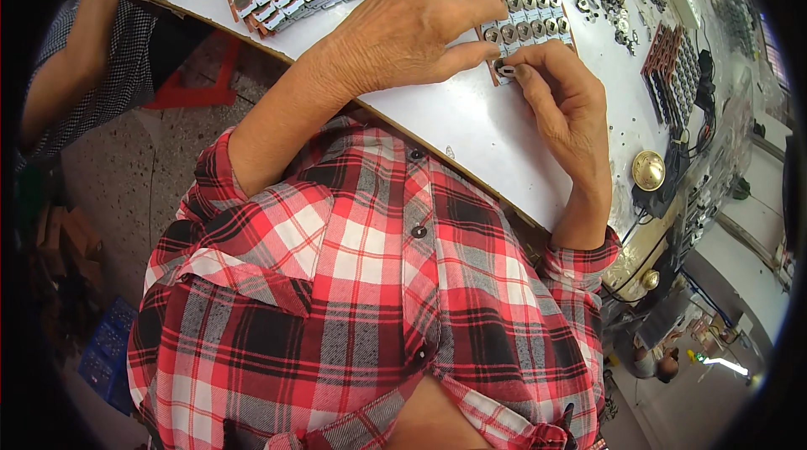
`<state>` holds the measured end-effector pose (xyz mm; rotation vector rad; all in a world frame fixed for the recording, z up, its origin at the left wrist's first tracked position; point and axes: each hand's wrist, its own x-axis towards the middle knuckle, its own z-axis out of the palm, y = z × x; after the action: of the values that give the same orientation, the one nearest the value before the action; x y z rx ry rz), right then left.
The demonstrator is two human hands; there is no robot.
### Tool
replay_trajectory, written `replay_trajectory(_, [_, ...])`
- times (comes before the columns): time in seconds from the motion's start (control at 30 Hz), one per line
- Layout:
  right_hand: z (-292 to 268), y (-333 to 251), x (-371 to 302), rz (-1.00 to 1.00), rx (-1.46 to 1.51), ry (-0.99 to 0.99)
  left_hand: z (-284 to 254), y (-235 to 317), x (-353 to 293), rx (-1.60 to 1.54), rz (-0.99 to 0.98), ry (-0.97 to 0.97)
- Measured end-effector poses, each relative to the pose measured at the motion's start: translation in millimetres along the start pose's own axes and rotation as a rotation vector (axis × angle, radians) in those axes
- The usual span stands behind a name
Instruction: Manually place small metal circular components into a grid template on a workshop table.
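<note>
— Where do we have the small silver ring-shaped metal piece (506, 71)?

— At the near corner of the flat orange-edged panel with rows of round silver parts (531, 16), on the glossy white tabletop (437, 124). Our right hand (561, 95) pinches it between thumb and forefinger; we can't tell whether it touches the panel.

— And our left hand (424, 25)?

— Half open over the panel's left side, thumb stretched near the piece. Its fingertips are partly hidden, so we can't tell whether they hold anything.

— What could trip us up?

— A loose pinch could let the piece slip or tilt, we judge. Our left fingers, so near the rows, could nudge other parts if the wrist sags.
</note>
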<state>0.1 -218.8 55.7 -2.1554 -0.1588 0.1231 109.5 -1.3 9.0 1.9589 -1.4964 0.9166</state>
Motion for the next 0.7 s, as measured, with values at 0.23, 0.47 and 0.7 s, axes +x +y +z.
replay_trajectory(0.23, [-1, -9, 3, -0.245, -0.366, 0.020, -2, 2, 1, 0.026, -0.006, -0.005])
replay_trajectory(0.47, [5, -11, 4, -0.327, -0.442, 0.036, -16, 15, 15, -0.434, -0.366, -0.064])
replay_trajectory(0.7, [10, -2, 0, -0.133, -0.138, 0.068, -12, 16, 14, -0.413, -0.363, -0.055])
